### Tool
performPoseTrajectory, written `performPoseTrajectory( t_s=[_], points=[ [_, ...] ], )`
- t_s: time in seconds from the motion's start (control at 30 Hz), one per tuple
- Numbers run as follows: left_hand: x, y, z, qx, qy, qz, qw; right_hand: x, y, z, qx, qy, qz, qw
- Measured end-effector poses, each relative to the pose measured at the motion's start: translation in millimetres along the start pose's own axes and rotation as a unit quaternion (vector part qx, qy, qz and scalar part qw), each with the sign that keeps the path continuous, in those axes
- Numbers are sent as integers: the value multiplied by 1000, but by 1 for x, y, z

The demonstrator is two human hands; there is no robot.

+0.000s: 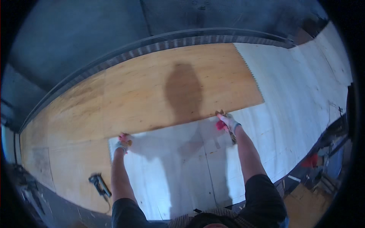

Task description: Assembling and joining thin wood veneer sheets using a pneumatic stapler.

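Note:
A pale veneer sheet (178,163) lies in front of me, its far edge running over a tan wood sheet (144,91). My left hand (123,143), in a worn white and pink glove, is closed at the pale sheet's far left corner. Further right along that edge, my right hand (228,122) wears a similar glove, its fingers bent together at the border between the two sheets. Fine detail of the fingertips is blurred. A dark strip shows beside the right wrist; I cannot make out what it is.
A dark handheld tool (99,185) with a hose or cord lies on the tan surface at left. More pale sheet (281,76) with a jagged seam spreads to the right. A dark rail (159,40) bounds the far side. Wood scraps (304,203) lie below at right.

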State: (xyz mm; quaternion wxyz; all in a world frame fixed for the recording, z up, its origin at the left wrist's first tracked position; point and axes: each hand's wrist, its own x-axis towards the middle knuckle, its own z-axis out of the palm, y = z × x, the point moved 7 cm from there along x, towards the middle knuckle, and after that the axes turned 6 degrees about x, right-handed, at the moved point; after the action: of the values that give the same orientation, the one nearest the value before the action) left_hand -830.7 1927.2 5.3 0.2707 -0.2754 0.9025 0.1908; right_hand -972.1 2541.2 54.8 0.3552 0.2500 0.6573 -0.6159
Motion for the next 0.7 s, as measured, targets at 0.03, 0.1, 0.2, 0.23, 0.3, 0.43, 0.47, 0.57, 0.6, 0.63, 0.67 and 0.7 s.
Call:
performPoseTrajectory(
  t_s=[0.03, 0.1, 0.2, 0.23, 0.3, 0.43, 0.47, 0.57, 0.6, 0.63, 0.67, 0.7],
  points=[
    [-40, 1, 20, -31, -128, -26, 991, -9, 20, -9, 59, -45, -41, 996],
    [-100, -35, 66, -66, -155, -33, 985, -17, 88, -28, 142, -116, -35, 982],
    [-226, 10, 108, -47, -178, 3, 983, -119, 171, -51, 186, -13, 3, 983],
    [-254, -24, 142, 74, -88, 50, 992, -142, 206, -46, 121, -99, 76, 985],
    [-318, -37, 208, 166, -42, 67, 983, -184, 292, -70, 218, -18, 12, 976],
    [-400, -2, 215, 92, -99, 7, 991, -298, 459, -116, 401, 23, 79, 913],
    [-404, -9, 218, 75, -83, -2, 994, -327, 509, -124, 407, 27, 73, 910],
    [-379, -61, 228, 184, -81, -48, 978, -382, 578, -146, 318, 129, -129, 930],
    [-376, -20, 219, 187, -145, -40, 971, -424, 602, -158, 416, 130, -83, 896],
    [-370, -33, 215, 217, -142, -47, 965, -454, 612, -143, 507, 90, -26, 857],
    [-366, -20, 213, 218, -156, -44, 962, -478, 629, -153, 518, 106, -40, 848],
    [-355, -50, 198, 176, -101, -66, 977, -494, 648, -147, 543, 94, -45, 833]
  ],
)
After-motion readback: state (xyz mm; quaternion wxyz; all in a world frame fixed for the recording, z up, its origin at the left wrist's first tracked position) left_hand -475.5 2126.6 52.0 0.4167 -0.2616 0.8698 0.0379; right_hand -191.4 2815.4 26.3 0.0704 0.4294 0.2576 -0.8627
